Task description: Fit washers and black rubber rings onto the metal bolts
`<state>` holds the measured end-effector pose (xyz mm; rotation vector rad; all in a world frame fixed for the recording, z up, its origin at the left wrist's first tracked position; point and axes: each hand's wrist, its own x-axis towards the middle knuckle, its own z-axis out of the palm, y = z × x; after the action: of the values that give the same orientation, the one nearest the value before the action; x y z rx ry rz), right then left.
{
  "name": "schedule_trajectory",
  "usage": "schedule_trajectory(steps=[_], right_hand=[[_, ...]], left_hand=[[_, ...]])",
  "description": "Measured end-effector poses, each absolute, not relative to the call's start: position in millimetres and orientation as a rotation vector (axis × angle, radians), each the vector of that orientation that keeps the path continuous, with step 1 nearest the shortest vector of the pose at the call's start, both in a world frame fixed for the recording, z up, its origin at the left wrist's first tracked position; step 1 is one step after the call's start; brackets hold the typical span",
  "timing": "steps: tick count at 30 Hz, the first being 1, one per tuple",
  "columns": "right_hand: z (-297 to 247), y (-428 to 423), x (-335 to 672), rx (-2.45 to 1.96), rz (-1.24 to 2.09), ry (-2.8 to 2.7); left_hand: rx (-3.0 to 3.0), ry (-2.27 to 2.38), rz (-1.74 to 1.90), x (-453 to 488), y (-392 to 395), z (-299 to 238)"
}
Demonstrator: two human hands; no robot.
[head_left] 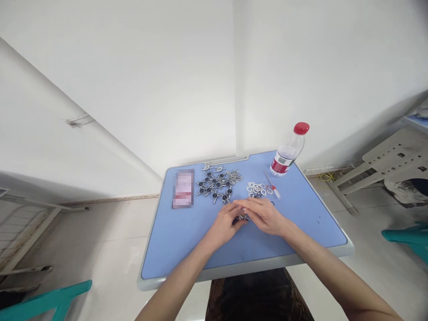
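Observation:
Both my hands meet over the middle of a blue table (187, 249). My left hand (224, 225) and my right hand (264, 215) have their fingers closed together around a small metal part (244, 217) between them. Just beyond my hands lies a heap of small metal fittings with black centres (216, 183). To its right is a smaller pile of flat silver plates (257, 189). A small screwdriver with a red and clear handle (273, 188) lies beside that pile.
A clear water bottle with a red cap (289, 150) stands at the table's far right. A flat blurred card or phone (183, 188) lies at the far left. White walls stand behind; a grey stool (384, 167) and teal chairs (409, 236) sit around the table.

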<state>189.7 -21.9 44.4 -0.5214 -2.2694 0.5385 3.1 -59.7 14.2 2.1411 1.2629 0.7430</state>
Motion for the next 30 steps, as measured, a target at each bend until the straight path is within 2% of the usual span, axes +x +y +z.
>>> schedule_trajectory(steps=[11, 18, 30], right_hand=[[36, -13, 192, -0.72, 0.466, -2.06], [48, -14, 195, -0.514, 0.711, -2.182], [43, -21, 182, -0.709, 0.687, -2.069]], left_hand=[[2.161, 1.313, 0.68, 2, -60, 12], [2.164, 1.29, 0.702, 3, -59, 14], [2.167, 1.347, 0.649, 4, -59, 13]])
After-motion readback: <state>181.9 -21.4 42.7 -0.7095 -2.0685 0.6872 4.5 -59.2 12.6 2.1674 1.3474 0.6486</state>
